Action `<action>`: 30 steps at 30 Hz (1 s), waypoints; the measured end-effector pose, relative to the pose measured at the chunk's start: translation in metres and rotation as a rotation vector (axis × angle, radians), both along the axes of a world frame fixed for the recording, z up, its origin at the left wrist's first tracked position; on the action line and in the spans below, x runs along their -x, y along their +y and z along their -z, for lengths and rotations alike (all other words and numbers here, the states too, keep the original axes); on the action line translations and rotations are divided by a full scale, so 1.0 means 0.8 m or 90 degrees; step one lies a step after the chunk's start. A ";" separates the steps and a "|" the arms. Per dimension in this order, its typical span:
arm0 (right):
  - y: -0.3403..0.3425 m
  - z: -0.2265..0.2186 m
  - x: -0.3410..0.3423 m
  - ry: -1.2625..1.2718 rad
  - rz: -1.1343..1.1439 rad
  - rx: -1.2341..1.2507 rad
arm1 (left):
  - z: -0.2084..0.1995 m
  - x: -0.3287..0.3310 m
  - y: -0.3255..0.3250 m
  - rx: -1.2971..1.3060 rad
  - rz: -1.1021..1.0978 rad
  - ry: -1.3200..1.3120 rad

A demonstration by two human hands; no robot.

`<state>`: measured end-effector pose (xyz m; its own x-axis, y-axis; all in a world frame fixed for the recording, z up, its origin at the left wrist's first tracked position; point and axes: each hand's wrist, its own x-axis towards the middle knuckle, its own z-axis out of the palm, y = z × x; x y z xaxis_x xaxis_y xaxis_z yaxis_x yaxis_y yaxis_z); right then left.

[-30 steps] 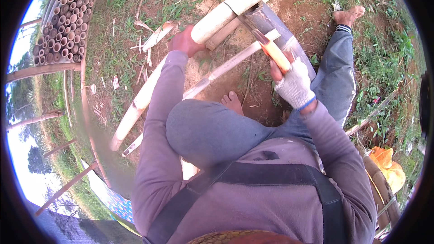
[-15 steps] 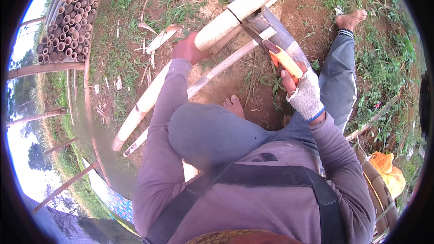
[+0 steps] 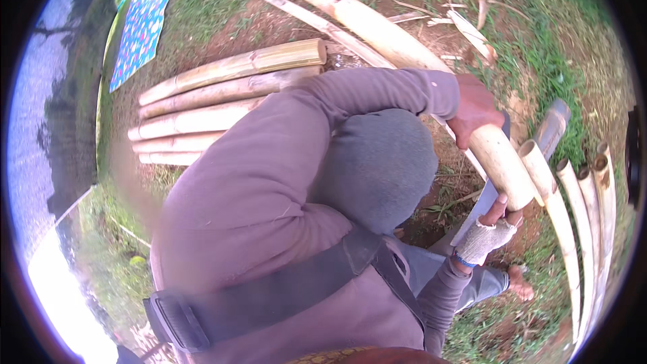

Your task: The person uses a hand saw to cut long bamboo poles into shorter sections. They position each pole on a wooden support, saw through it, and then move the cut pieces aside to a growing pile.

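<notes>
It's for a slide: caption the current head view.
Bare left grip on a thick bamboo pole, gloved right grip at its end, other poles nearby.

Outdoor work yard, grass (image 3: 532, 47), reddish soil (image 3: 248, 21), bamboo poles (image 3: 232, 73) side by side

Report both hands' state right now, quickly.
Left hand: closed, holding the bamboo pole.
Right hand: gloved, at the pole's near end; grip cannot be told.
</notes>
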<state>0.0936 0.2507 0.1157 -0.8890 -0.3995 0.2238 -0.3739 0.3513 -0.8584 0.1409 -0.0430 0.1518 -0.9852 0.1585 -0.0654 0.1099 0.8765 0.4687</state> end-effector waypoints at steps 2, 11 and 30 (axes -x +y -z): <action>-0.011 -0.009 -0.017 -0.065 0.005 0.079 | -0.006 -0.035 -0.016 -0.017 -0.081 0.106; 0.045 -0.021 -0.037 -0.130 -0.077 -0.020 | 0.160 -0.210 -0.101 -0.667 -1.280 0.657; -0.098 0.094 0.047 -0.296 -0.415 -0.091 | 0.197 -0.402 -0.127 -0.986 -1.282 0.957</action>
<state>0.0561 0.1719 0.0407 -0.4568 -0.8659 -0.2039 -0.1568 0.3039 -0.9397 0.4623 -0.1446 -0.0057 0.4404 -0.7617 -0.4754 0.6809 -0.0618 0.7297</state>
